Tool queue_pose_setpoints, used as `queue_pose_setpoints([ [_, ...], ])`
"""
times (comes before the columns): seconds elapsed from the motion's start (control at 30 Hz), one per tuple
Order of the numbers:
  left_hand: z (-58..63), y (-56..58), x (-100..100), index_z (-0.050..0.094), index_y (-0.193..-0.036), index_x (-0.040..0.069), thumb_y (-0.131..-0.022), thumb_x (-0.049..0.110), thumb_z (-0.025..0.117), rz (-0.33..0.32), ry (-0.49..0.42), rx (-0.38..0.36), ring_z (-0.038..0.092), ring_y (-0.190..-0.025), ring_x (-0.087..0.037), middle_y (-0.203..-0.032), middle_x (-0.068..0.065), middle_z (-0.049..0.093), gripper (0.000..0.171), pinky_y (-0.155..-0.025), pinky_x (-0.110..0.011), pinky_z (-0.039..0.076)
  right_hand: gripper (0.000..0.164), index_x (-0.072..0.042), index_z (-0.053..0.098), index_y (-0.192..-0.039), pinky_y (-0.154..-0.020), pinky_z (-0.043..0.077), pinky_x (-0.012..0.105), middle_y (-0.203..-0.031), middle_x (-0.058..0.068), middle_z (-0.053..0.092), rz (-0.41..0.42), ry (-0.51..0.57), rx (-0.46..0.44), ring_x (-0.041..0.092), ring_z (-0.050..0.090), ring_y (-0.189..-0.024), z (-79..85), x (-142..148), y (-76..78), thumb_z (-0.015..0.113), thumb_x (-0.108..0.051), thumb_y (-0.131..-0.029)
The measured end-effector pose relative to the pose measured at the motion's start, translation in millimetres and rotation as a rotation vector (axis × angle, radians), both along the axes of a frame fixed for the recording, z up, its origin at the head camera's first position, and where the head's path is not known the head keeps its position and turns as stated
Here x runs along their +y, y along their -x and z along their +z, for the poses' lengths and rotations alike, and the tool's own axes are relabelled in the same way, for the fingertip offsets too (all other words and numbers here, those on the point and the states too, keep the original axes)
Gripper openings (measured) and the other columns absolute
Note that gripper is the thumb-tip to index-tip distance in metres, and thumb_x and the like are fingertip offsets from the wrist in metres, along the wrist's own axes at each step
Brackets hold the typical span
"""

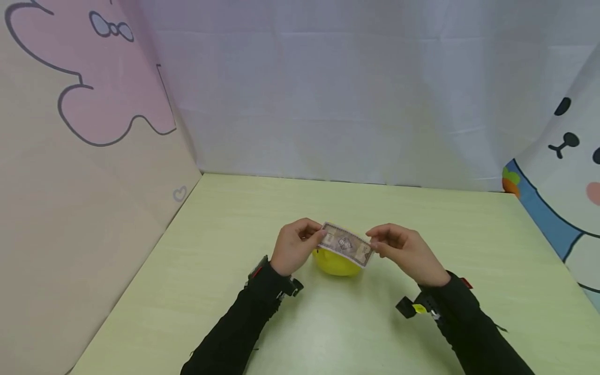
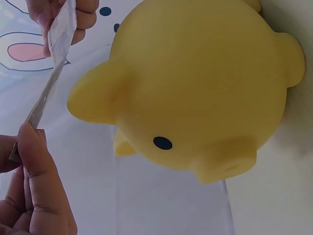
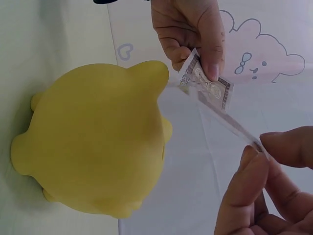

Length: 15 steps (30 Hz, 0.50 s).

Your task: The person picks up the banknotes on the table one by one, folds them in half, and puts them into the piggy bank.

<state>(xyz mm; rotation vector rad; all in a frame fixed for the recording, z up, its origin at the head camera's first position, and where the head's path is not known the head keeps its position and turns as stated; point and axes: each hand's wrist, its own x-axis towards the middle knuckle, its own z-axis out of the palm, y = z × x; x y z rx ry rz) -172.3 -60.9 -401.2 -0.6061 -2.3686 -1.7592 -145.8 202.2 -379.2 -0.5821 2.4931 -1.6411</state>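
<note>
A printed banknote (image 1: 345, 244) is held stretched between both hands, slanting down toward the right in the head view. My left hand (image 1: 296, 245) pinches one end between thumb and fingers. The other end is pinched by my right hand (image 1: 407, 251), its thumb (image 3: 288, 146) and fingertips meeting at the edge. Just beyond and below the note stands a yellow piggy bank (image 2: 205, 83), upright on the table and partly hidden by the note in the head view. Its ear, dark eye and snout show in the left wrist view.
The pale green tabletop (image 1: 225, 312) reaches back to a white curtain (image 1: 328, 104). Cartoon-printed panels flank it, a pink figure (image 1: 126, 94) at left and a white animal face (image 1: 569, 172) at right. Dark sleeves (image 1: 229, 328) with wrist cameras cover both forearms.
</note>
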Motion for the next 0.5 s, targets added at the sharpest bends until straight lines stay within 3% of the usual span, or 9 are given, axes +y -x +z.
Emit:
queue_pose_setpoints([
  [0.23, 3.4, -1.8, -1, 0.068, -0.1, -0.002, -0.093, 0.004, 0.065, 0.055, -0.075, -0.012, 0.063, -0.069, -0.013, -0.089, -0.019, 0.068, 0.011, -0.068, -0.028, 0.056, 0.037, 0.0, 0.055, -0.129, -0.081, 0.054, 0.019, -0.115, 0.017, 0.06, -0.039, 0.044, 0.024, 0.006, 0.061, -0.092, 1.8, -9, 4.4, 0.063, -0.012, -0.096],
  [0.5, 8.7, -2.6, -2, 0.067, -0.101, -0.006, -0.093, 0.003, 0.064, 0.105, -0.161, -0.015, 0.062, -0.071, -0.008, -0.091, -0.023, 0.067, 0.012, -0.07, -0.028, 0.059, 0.042, -0.001, 0.055, -0.131, -0.083, 0.054, 0.019, -0.113, 0.016, 0.062, -0.117, 0.049, -0.049, 0.007, 0.063, -0.091, 3.1, -18, 12.1, 0.064, -0.022, -0.096],
])
